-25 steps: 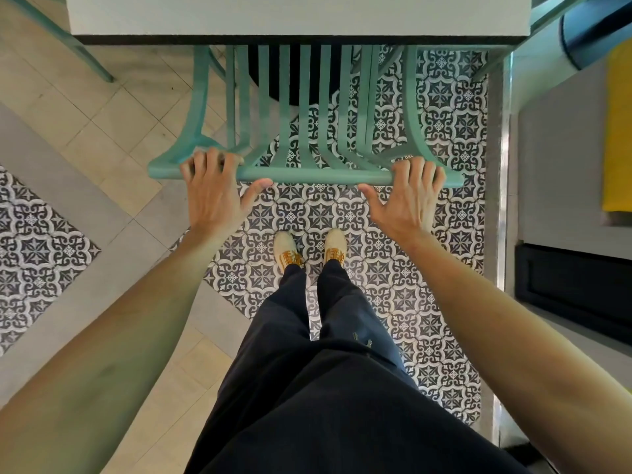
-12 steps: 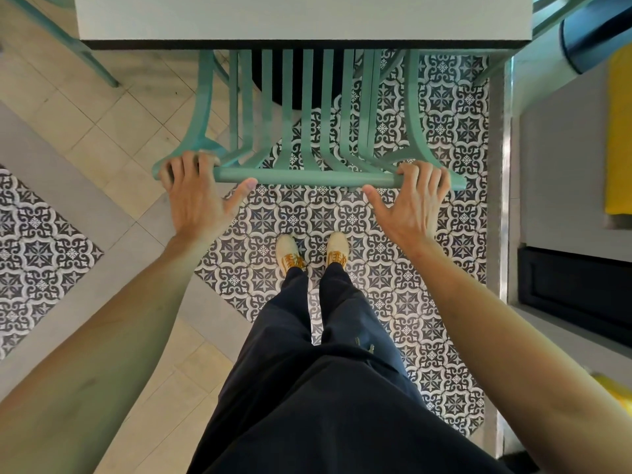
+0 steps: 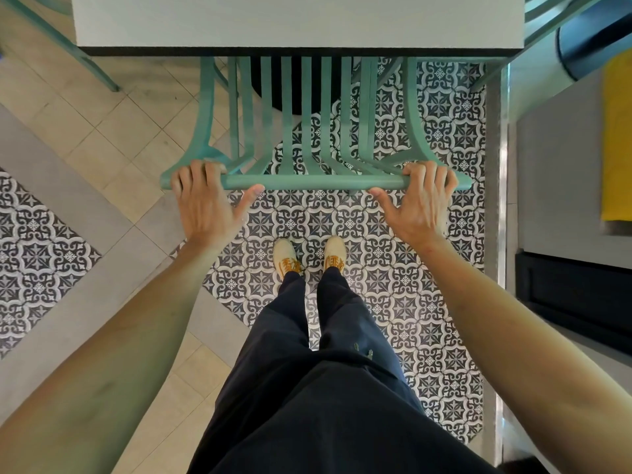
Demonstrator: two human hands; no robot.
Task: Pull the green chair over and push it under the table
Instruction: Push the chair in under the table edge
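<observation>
The green chair point(image 3: 314, 182) stands in front of me, seen from above, its slatted back rising toward the camera. Its seat is hidden under the white table point(image 3: 297, 22), whose near edge runs across the top of the view. My left hand point(image 3: 205, 200) grips the left end of the chair's top rail, fingers curled over it and thumb underneath. My right hand point(image 3: 419, 200) grips the right end the same way.
Another green chair's legs point(image 3: 61, 35) show at the top left and one more point(image 3: 547, 8) at the top right. A metal strip point(image 3: 494, 200) and a grey wall with a yellow panel point(image 3: 617, 142) run along the right. My feet point(image 3: 309, 256) stand on patterned tiles.
My left hand has slid outward to the left end of the top rail. The chair sits slightly farther under the table, and both hands stay on the rail.
</observation>
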